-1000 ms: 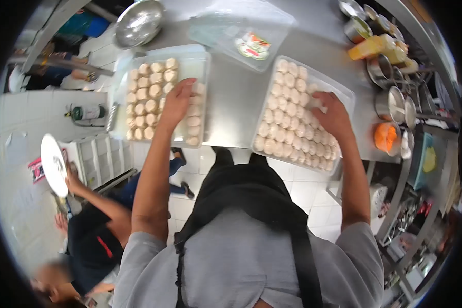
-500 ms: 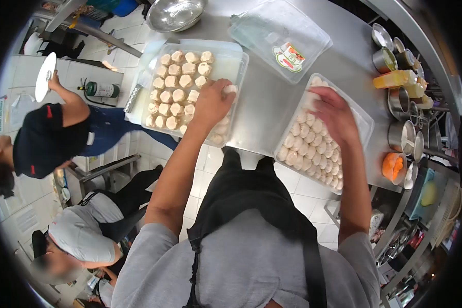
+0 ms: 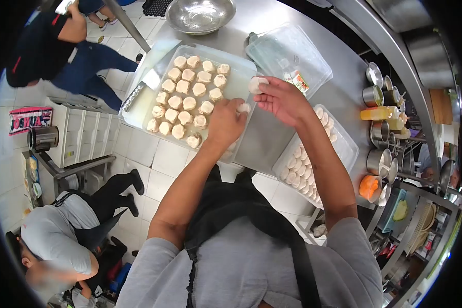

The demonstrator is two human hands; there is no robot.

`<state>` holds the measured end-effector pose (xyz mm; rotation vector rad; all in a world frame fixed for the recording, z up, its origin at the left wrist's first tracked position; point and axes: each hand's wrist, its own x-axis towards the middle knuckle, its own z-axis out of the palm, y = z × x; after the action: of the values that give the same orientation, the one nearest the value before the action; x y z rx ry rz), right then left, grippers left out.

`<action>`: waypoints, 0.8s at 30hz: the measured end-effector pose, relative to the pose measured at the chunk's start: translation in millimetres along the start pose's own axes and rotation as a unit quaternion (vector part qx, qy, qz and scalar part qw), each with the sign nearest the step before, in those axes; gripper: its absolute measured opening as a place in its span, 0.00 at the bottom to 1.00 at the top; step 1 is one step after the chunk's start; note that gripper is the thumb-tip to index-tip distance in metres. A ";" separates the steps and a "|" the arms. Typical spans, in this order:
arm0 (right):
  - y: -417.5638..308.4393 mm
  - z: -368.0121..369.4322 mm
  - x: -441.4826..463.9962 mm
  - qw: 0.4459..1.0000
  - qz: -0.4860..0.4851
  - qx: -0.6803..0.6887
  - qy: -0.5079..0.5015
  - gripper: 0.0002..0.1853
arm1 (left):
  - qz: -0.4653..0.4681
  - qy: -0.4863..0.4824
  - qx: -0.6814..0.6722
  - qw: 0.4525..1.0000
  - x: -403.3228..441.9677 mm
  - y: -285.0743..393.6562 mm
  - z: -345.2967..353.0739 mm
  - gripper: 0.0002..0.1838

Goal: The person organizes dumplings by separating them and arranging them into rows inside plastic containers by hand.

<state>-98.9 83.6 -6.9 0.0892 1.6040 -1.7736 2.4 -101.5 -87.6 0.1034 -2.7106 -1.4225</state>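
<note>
My right hand (image 3: 284,101) is raised between two plastic trays, pinching a pale round dumpling-like piece (image 3: 257,84). Over the right side of the left tray (image 3: 248,66), my left hand (image 3: 226,124) has its thumb and fingers closed on another pale piece (image 3: 244,108). Rows of lumpy, cream-coloured round pieces (image 3: 189,103) stand apart in that tray, and my left hand hides some of its near right corner. Smoother whitish pieces (image 3: 299,169) are packed closely in the right tray (image 3: 348,149), partly covered by my right forearm.
A steel bowl (image 3: 200,15) and a clear lid (image 3: 313,59) with a label lie at the back. A cleaver (image 3: 134,96) rests left of the tray. Pots and yellow bottles (image 3: 380,114) line the right. Two people, one in a black shirt (image 3: 41,49), are on the left.
My right hand has left the right tray and moved left toward the left tray, carrying a pale piece. My left hand stays over the left tray. The view has shifted; the person in black has moved.
</note>
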 end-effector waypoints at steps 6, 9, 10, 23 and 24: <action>16.6 17.1 43.7 0.719 -0.133 -0.677 0.084 0.20 | 0.004 0.017 0.007 1.000 5.2 -7.4 7.5 0.20; 23.9 28.9 45.9 0.611 -0.119 -0.780 0.068 0.19 | -0.077 -0.037 -0.034 0.996 7.7 0.2 0.1 0.29; 20.3 28.5 44.8 0.622 -0.111 -0.773 0.059 0.18 | -0.077 -0.026 -0.028 0.996 6.2 1.6 -1.4 0.31; -17.8 -74.7 -61.3 0.768 -0.298 -0.521 0.222 0.11 | 0.045 0.009 0.184 0.982 14.1 -5.9 23.1 0.35; -18.5 -103.4 -85.1 0.755 -0.267 -0.536 0.266 0.11 | 0.032 -0.001 0.181 0.983 13.3 -3.2 23.1 0.35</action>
<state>-89.2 213.7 28.8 -0.4988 3.0865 -0.8971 -13.1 -85.7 -102.8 0.0362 -2.9129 -0.8998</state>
